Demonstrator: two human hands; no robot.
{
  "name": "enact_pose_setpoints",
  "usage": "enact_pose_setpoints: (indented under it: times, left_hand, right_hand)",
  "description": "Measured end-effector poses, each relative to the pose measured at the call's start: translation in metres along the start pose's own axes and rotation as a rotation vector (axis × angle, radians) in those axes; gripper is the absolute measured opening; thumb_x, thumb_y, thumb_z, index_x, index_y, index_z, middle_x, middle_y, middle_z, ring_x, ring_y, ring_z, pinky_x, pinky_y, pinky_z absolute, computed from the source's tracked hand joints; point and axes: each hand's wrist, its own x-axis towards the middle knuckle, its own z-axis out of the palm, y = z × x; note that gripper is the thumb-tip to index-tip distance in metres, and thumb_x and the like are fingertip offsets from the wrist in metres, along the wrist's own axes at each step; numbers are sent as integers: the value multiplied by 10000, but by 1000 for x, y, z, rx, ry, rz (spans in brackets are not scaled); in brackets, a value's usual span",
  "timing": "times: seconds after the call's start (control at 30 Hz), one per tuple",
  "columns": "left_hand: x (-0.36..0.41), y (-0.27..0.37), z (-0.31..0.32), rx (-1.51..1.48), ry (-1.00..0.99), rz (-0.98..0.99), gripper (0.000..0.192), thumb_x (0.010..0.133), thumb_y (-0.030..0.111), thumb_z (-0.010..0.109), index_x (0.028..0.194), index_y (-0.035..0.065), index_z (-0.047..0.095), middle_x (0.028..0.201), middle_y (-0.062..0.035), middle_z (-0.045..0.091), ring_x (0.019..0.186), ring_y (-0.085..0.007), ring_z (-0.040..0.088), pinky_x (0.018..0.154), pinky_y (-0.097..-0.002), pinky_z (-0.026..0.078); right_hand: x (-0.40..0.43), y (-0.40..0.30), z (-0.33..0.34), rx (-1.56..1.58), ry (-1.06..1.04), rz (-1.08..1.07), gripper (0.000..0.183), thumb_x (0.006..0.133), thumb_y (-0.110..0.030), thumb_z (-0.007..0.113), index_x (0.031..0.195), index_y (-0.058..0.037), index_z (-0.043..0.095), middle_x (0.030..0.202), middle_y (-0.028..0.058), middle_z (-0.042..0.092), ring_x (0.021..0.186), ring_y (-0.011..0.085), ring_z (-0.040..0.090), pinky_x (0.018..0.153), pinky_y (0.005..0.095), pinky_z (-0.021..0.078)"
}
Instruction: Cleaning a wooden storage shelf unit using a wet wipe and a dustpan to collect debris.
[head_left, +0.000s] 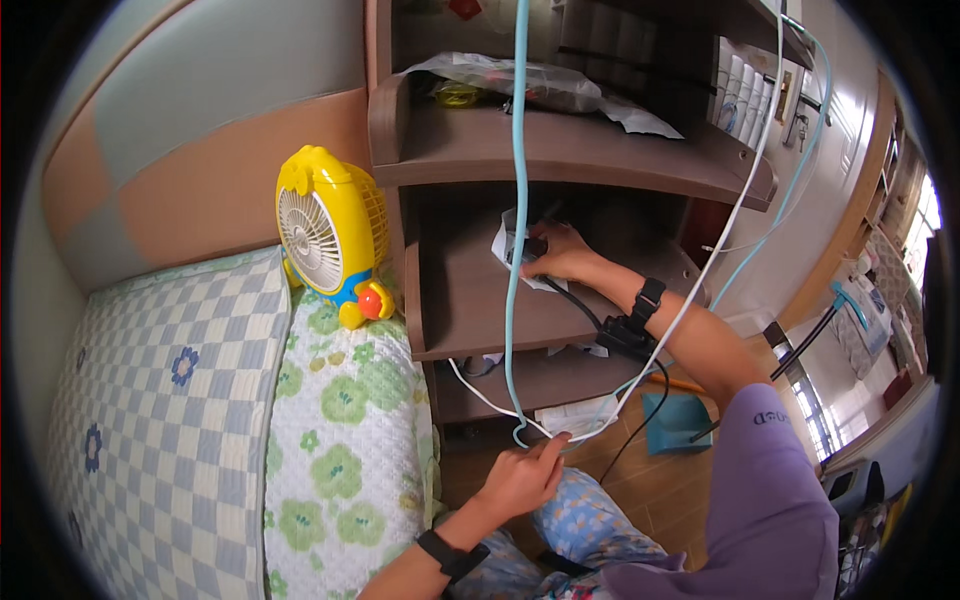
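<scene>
My right hand (566, 253) reaches onto the middle shelf (472, 319) of a brown wooden shelving unit. Its fingers are closed around a small dark object (535, 249), partly hidden, which lies against crumpled white wrapping (504, 238). A black cord (574, 300) runs from there past my wrist. Low in front of the unit, my left hand (521, 476) grips a white cable (487, 405) and a teal cable (517, 300) at its fingertips. Both cables bend at these fingers and rise on either side.
A yellow toy-shaped fan (330, 217) stands on the bed's green-flowered cover (337, 480), left of the unit. Plastic packaging (517, 79) lies on the upper shelf (465, 150). A teal dustpan (675, 424) rests on the wooden floor (660, 502). A door (832, 150) stands at right.
</scene>
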Motion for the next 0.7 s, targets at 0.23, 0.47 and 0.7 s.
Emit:
enact_pose_setpoints:
  times: [0.23,0.47,0.7]
  left_hand:
    - [2,0,-1,15,-7,-7,336,763,83,554,1090,33,494,574,-84,546,492,-245,550,466,-349,444]
    - [-3,-1,-1,-29,63,23,311,785,126,544,1078,30,502,615,-99,546,437,-242,534,403,-347,433]
    - [0,0,-3,-68,106,-30,305,760,92,573,1037,-12,499,568,-79,559,469,-241,554,448,-331,453]
  right_hand:
    - [19,-43,-31,378,-279,163,526,587,-482,716,898,-74,601,816,115,589,681,188,604,570,323,469]
    - [105,-66,48,865,-369,145,433,712,-486,617,903,-107,533,757,64,552,621,160,582,477,247,459]
    - [162,-46,107,384,37,2,358,770,-361,586,973,-71,533,863,111,564,750,223,596,603,305,480]
